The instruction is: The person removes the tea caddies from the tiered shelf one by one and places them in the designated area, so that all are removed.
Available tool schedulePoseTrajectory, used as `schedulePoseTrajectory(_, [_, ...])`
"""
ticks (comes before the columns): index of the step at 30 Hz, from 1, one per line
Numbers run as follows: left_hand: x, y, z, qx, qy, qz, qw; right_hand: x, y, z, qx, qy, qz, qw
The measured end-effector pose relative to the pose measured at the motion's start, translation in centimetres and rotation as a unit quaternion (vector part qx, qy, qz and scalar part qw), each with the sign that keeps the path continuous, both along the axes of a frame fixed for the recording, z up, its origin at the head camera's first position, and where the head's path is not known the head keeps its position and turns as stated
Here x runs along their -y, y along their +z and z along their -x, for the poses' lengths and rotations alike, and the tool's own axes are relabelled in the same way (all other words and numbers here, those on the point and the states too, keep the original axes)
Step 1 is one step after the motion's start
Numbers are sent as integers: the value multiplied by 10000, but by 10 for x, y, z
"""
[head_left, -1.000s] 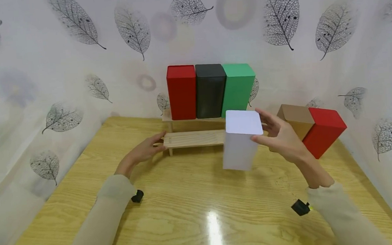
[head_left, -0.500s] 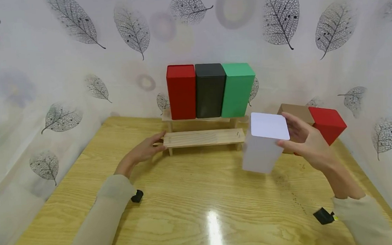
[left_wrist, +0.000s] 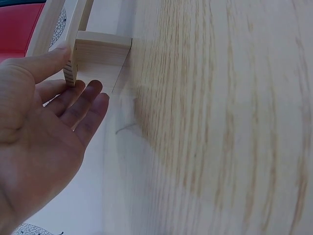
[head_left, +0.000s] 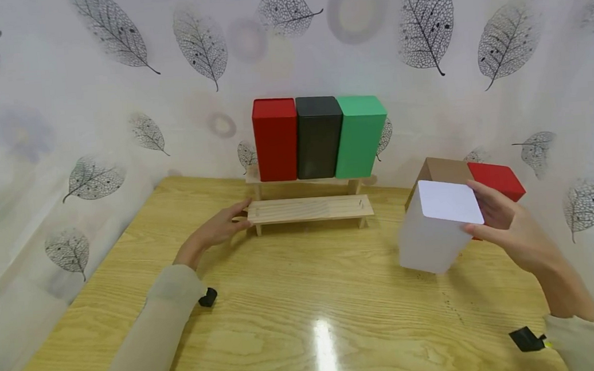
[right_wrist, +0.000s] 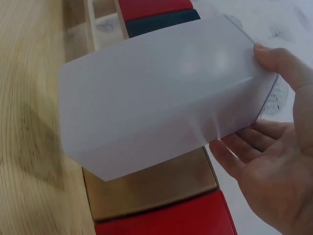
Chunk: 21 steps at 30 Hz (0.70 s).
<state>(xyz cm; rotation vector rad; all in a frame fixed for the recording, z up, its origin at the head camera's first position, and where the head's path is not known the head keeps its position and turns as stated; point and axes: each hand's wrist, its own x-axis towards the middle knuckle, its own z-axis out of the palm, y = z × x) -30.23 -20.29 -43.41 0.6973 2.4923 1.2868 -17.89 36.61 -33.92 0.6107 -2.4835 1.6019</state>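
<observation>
My right hand [head_left: 512, 231] grips a tall white box [head_left: 430, 239] near its top, thumb on the near side. The right wrist view shows the fingers under the far side of this box, and its lower end held off the table. My left hand [head_left: 220, 224] holds the left end of a two-step wooden rack [head_left: 309, 209]. In the left wrist view its thumb lies on top of the lower board [left_wrist: 71, 61] and the fingers are beneath. A red box [head_left: 275, 141], a black box [head_left: 319, 138] and a green box [head_left: 360, 138] stand side by side on the upper step.
A brown box [head_left: 448, 168] and a second red box [head_left: 498, 180] stand at the back right, partly hidden behind the white box and right hand. The wood-grain table [head_left: 264, 303] meets a leaf-patterned wall covering [head_left: 288, 65] at the back and sides.
My right hand has carried the white box to the right and nearer, away from the rack's right end towards the brown box. The left hand has stayed on the rack.
</observation>
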Motion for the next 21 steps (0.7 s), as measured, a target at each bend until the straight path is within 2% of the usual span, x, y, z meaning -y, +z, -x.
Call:
schedulePoseTrajectory(3, [-1,1,-1,61,28,-16,10000,-17,-3,-5,2,-167,-343,9993])
schedulePoseTrajectory(5, [-1,1,-2,113,34,-1,9999,-28,-5,-9,30,-228,-371,9990])
schedulePoseTrajectory(12, [-2,0,-2,173,39,3,9998,-63,-19,-17,188,-145,148,9996])
schedulePoseTrajectory(19, [-1,2,-2,159,92,59,9998,-89,-31,-16,229,18,730,9971])
schedulePoseTrajectory(21, [-1,2,-2,123,65,69,9999,-95,-35,-16,276,-81,713,9970])
